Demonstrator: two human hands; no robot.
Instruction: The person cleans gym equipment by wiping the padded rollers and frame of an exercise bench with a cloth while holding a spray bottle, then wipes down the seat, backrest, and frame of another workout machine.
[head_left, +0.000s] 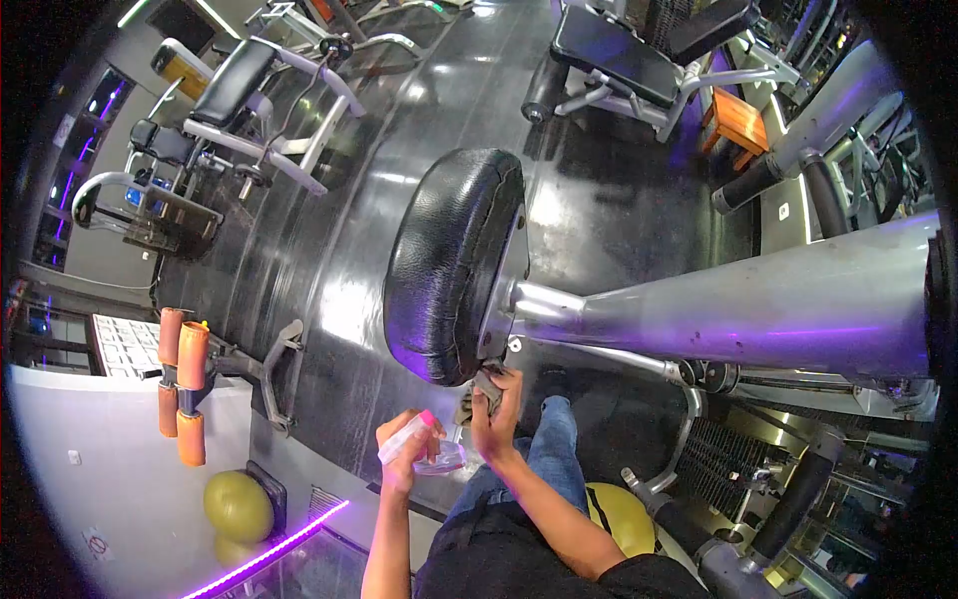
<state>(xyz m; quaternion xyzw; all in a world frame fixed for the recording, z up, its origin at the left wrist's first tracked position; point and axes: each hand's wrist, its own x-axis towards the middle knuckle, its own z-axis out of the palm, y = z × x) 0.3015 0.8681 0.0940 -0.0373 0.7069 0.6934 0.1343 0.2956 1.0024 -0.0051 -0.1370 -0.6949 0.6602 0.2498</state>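
My left hand is closed around a clear spray bottle with a pink and white top, in front of my body. Just right of it, my right hand grips a greyish cloth close below the lower end of a black padded seat. The pad is fixed to a thick grey metal beam that runs off to the right. Whether the cloth touches the pad cannot be made out.
Gym benches with black pads stand at the top right and top left. Orange foam rollers and a yellow-green ball are at the left. A second ball lies beside my legs. A wooden stool stands at the upper right.
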